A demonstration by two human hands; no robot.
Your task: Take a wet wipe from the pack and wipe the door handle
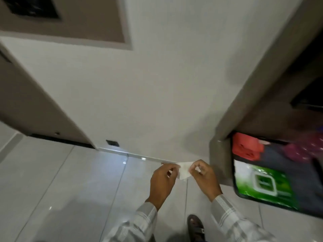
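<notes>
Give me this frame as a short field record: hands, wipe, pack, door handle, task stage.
left hand: pinching the left edge of the wipe
right hand: pinching the right edge of the wipe
wet wipe: white, out of the pack, held between both hands above the floor
wipe pack: green, lying on a dark tray at the right, apart from the hands
red object: on the same tray behind the pack, too blurred to identify
door handle: not in view
floor: pale glossy tiles
task stage: wipe taken; handle not yet wiped
</notes>
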